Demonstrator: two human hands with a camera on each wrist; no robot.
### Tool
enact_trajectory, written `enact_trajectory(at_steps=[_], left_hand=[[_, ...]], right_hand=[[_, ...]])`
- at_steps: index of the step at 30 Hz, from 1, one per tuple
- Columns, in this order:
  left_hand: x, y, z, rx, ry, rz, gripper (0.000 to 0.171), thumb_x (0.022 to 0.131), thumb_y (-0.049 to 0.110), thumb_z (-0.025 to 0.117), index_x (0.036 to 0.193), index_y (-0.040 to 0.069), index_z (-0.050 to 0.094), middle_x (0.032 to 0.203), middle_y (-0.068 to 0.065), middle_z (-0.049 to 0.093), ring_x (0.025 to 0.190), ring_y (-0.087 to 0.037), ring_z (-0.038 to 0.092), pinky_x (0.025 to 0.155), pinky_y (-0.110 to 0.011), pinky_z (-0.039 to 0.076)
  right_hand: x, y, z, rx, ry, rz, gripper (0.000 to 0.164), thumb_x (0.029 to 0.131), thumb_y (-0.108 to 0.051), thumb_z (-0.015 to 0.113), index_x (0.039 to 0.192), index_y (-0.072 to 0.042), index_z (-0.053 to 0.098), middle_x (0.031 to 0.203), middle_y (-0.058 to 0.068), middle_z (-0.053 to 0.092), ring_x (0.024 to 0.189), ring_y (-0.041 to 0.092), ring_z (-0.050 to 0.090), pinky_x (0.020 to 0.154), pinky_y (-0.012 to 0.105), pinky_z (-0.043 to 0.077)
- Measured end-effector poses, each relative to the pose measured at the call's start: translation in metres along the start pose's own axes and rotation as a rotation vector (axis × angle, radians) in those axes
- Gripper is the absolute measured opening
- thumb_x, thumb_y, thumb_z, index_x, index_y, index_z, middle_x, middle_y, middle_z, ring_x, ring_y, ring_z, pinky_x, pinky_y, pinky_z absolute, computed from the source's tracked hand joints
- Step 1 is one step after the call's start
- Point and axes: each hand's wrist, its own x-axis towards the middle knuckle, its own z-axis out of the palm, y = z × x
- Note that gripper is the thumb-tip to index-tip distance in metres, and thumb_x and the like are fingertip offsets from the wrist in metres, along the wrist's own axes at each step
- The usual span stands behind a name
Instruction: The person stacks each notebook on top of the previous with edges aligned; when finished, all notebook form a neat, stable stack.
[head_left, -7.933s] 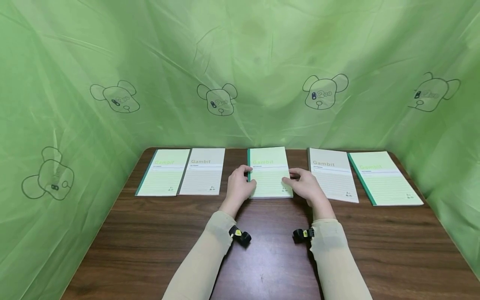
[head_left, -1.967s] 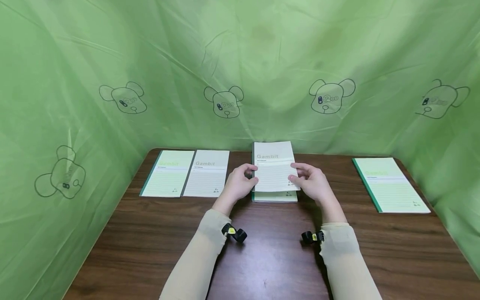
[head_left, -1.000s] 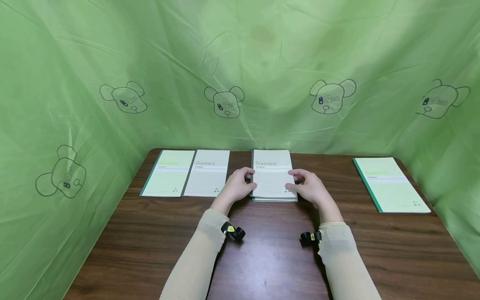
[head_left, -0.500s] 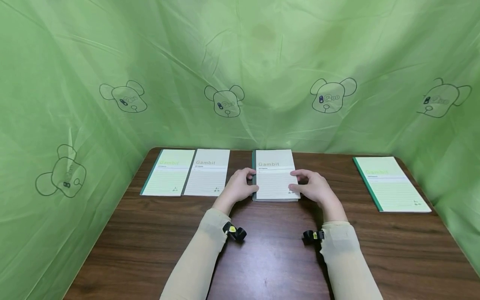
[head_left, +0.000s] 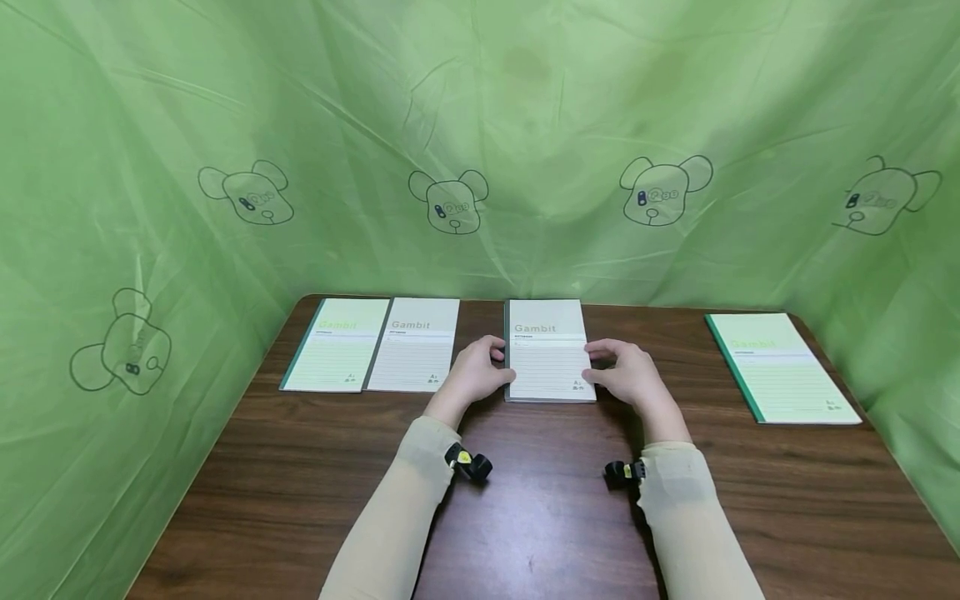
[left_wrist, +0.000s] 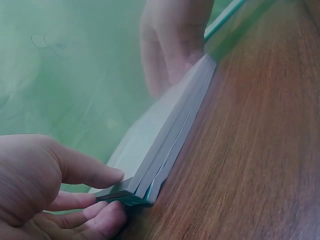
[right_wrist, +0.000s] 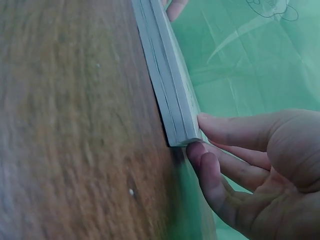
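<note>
Notebook stack [head_left: 546,360] — on table [head_left: 262,475]; left hand [head_left: 476,368] — pinches spine edge; right hand [head_left: 628,375] — pinches opposite edge

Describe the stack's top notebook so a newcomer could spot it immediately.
On the brown wood-grain table, a notebook stack stands midway along the far edge. Its top is the grey-spined, whitish Gambit notebook. Its whitish lookalike to the left lies singly, while this one tops the pile.
</note>
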Motion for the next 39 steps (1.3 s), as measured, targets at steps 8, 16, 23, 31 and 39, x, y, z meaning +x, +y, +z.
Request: enact_trajectory(at_steps=[8, 16, 23, 31, 39], left_hand=[[-0.002, 0.004, -0.002, 0.020, -0.014, -0.001, 0.062, 0.091, 0.018, 0.084, 0.148, 0.004, 0.062, 0.115, -0.005, 0.072, 0.102, -0.025, 0.066, 0.098, -0.044, 0.055], [-0.002, 0.009, -0.003, 0.045, -0.037, -0.007, 0.065, 0.091, 0.018, 0.087, 0.149, 0.003, 0.061, 0.115, -0.006, 0.071, 0.108, -0.028, 0.066, 0.102, -0.045, 0.054], [0.001, 0.005, -0.002, 0.013, -0.017, -0.010, 0.064, 0.086, 0.020, 0.089, 0.143, 0.004, 0.064, 0.130, -0.008, 0.072, 0.117, -0.027, 0.068, 0.107, -0.043, 0.053], [0.002, 0.002, -0.001, -0.053, -0.006, -0.007, 0.063, 0.086, 0.016, 0.088, 0.143, 0.004, 0.065, 0.130, -0.008, 0.073, 0.105, -0.021, 0.073, 0.096, -0.042, 0.059], [0.004, -0.002, 0.001, -0.043, 0.019, 0.006, 0.066, 0.085, 0.014, 0.086, 0.146, 0.003, 0.065, 0.130, -0.009, 0.073, 0.106, -0.021, 0.073, 0.096, -0.040, 0.059]], right_hand=[[0.000, -0.002, 0.001, -0.024, 0.013, -0.011, 0.049, 0.095, -0.017, 0.083, 0.141, -0.005, 0.071, 0.138, 0.019, 0.073, 0.124, 0.041, 0.068, 0.108, 0.059, 0.048], [0.000, -0.002, 0.002, -0.035, 0.006, -0.023, 0.049, 0.097, -0.014, 0.080, 0.143, -0.006, 0.070, 0.139, 0.021, 0.072, 0.110, 0.036, 0.074, 0.101, 0.057, 0.053], [0.001, -0.001, 0.001, -0.016, -0.010, -0.018, 0.049, 0.097, -0.015, 0.081, 0.144, -0.006, 0.069, 0.140, 0.022, 0.071, 0.110, 0.035, 0.074, 0.096, 0.051, 0.054], [0.002, 0.001, 0.002, 0.090, -0.014, 0.031, 0.052, 0.095, -0.011, 0.082, 0.146, -0.006, 0.068, 0.147, 0.021, 0.067, 0.108, 0.030, 0.071, 0.088, 0.038, 0.053], [0.001, -0.004, 0.004, 0.131, -0.034, 0.053, 0.052, 0.096, -0.009, 0.082, 0.146, -0.005, 0.067, 0.153, 0.022, 0.062, 0.144, 0.042, 0.052, 0.114, 0.057, 0.045]])
